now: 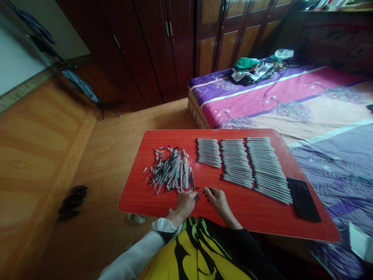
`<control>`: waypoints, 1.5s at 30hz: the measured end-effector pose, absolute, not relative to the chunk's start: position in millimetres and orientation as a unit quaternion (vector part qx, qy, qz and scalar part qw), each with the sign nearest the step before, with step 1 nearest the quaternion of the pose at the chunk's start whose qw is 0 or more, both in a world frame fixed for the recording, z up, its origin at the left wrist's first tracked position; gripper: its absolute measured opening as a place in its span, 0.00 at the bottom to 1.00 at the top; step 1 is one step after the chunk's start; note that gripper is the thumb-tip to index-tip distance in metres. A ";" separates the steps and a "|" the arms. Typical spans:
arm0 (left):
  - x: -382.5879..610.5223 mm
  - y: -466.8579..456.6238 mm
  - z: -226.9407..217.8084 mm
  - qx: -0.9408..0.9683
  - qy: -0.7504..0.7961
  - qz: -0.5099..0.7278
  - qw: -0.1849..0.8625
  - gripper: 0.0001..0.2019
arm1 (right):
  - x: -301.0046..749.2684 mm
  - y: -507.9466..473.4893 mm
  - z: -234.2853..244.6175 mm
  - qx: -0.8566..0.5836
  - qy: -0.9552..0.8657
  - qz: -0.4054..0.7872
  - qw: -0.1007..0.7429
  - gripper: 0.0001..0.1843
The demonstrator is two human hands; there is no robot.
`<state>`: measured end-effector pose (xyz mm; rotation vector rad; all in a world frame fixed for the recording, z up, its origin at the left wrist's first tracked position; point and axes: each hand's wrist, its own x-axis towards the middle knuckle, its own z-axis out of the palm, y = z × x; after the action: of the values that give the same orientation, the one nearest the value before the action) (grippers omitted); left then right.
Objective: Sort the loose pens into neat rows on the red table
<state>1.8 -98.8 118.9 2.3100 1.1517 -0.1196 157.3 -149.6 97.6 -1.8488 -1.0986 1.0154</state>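
Observation:
Near the front edge of the red table (163, 138), my left hand (185, 204) is closed on one end of a slim pen (200, 193). The fingers of my right hand (218, 199) pinch the pen's other end, so it bridges both hands; its details are too small to make out. Just beyond my left hand lies a loose pile of pen parts (175, 169), with pale barrels, dark thin pieces and short pale bits. To the right, pale pens with dark ends are laid side by side in three columns: a short one (208, 152), a middle one (237, 161) and a longer one (268, 167).
A black phone-like slab (304, 199) lies at the table's right end. Beyond the table stands a bed (291, 97) with heaped clothes (253, 70). Dark wardrobes (140, 50) line the back; dark shoes (72, 203) and a clothes rack (80, 85) are on the left.

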 end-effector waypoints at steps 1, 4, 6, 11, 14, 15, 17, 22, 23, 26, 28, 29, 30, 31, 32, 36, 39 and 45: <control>1.9 -98.8 119.2 0.859 0.430 -0.043 0.274 0.12 | 157.5 -149.7 97.3 -0.706 -0.417 0.421 0.387 0.26; 1.8 -99.3 120.3 0.860 0.431 -0.054 0.267 0.11 | 157.7 -149.5 95.9 -0.683 -0.404 0.462 0.396 0.24; 1.7 -99.7 120.8 0.860 0.430 -0.065 0.268 0.12 | 157.4 -149.1 95.7 -0.709 -0.421 0.427 0.370 0.23; 1.2 -99.8 119.7 0.861 0.428 -0.053 0.269 0.11 | 156.6 -149.6 98.3 -0.718 -0.418 0.414 0.372 0.24; 0.8 -100.2 119.0 0.863 0.425 -0.043 0.271 0.11 | 156.1 -150.0 97.6 -0.689 -0.412 0.452 0.389 0.23; 0.8 -100.4 119.1 0.862 0.424 -0.045 0.273 0.11 | 155.8 -149.9 97.1 -0.695 -0.417 0.445 0.382 0.22; 1.0 -100.9 119.9 0.859 0.427 -0.053 0.278 0.11 | 155.0 -149.7 96.3 -0.720 -0.426 0.414 0.358 0.23; 0.8 -101.5 122.8 0.849 0.444 -0.052 0.283 0.12 | 153.5 -149.0 95.0 -0.699 -0.402 0.444 0.392 0.24; 0.4 -101.5 123.1 0.849 0.444 -0.052 0.282 0.12 | 153.5 -148.9 94.1 -0.687 -0.395 0.459 0.401 0.23; -0.9 -101.7 123.0 0.852 0.437 -0.052 0.283 0.11 | 153.3 -148.4 90.7 -0.697 -0.393 0.455 0.390 0.22; -1.7 -101.8 122.6 0.852 0.436 -0.048 0.285 0.11 | 152.8 -148.0 89.4 -0.709 -0.394 0.442 0.383 0.23; -2.0 -101.9 122.3 0.850 0.440 -0.047 0.285 0.11 | 152.3 -147.8 89.2 -0.706 -0.388 0.447 0.388 0.23; -2.3 -101.9 121.9 0.848 0.445 -0.046 0.284 0.11 | 151.8 -147.5 89.3 -0.697 -0.380 0.460 0.398 0.23; -2.6 -102.0 121.4 0.846 0.450 -0.044 0.283 0.12 | 151.4 -147.2 89.5 -0.684 -0.371 0.477 0.409 0.23; -3.0 -102.0 120.9 0.846 0.451 -0.044 0.282 0.12 | 150.9 -146.9 89.7 -0.673 -0.365 0.491 0.417 0.23; -4.8 -102.0 119.1 0.851 0.441 -0.038 0.283 0.12 | 149.6 -146.7 89.1 -0.683 -0.369 0.481 0.407 0.22; -5.7 -101.8 119.2 0.849 0.449 -0.034 0.277 0.12 | 148.8 -147.0 87.5 -0.677 -0.369 0.482 0.416 0.23; -5.9 -102.6 118.9 0.848 0.451 -0.036 0.274 0.11 | 149.4 -147.0 84.8 -0.683 -0.370 0.482 0.405 0.22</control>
<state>-5.9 -102.6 118.9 2.2819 1.2143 -0.0980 149.4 -147.0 84.8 -1.7245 -0.9331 1.2175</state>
